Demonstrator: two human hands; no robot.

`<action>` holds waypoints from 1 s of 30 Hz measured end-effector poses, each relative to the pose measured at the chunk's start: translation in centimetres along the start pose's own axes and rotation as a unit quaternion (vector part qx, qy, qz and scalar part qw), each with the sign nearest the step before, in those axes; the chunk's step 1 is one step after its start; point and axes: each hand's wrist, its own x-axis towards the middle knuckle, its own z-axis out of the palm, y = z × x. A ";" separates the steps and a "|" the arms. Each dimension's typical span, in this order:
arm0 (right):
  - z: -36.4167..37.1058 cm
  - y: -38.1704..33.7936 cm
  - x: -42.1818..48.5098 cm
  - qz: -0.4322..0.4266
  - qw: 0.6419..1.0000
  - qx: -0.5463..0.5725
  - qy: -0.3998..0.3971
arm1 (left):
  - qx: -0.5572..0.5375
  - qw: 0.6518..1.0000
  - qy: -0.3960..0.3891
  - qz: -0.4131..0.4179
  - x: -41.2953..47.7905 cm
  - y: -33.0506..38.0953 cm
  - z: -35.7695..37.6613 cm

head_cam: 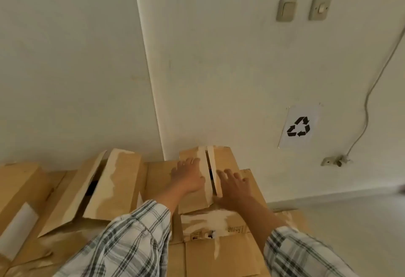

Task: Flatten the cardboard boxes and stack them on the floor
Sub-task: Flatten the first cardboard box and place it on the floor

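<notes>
Left hand (189, 177): lay palm-down, fingers spread, on the left flap of the box (228, 165).
Right hand (232, 185): pressed flat beside the slit between the flaps, fingers apart, gripping nothing.
Box: stood against the wall (219, 68), atop other cardboard (219, 252).
Second box (114, 180): lay to the left, flaps gaping.
Hidden: sleeves (122, 244) covered the cardboard below; the floor (350, 211) under the pile was out of sight.
Blurred: the printed marks on the cardboard.

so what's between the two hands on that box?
In the head view, the left hand and right hand press on separate flaps; between them lie the pale flap edges and a narrow dark gap into the box.
</notes>
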 end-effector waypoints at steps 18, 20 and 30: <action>1.7 11.9 1.0 0.069 0.973 -0.088 0.203 | -0.018 0.992 -0.011 -0.125 3.2 4.7 6.0; 2.6 13.2 0.8 0.072 0.983 -0.103 0.132 | 0.035 0.993 0.045 -0.106 3.1 4.5 5.1; 4.7 11.5 5.0 -0.087 0.996 -0.018 0.007 | 0.359 0.918 0.032 -0.168 0.7 -1.5 3.4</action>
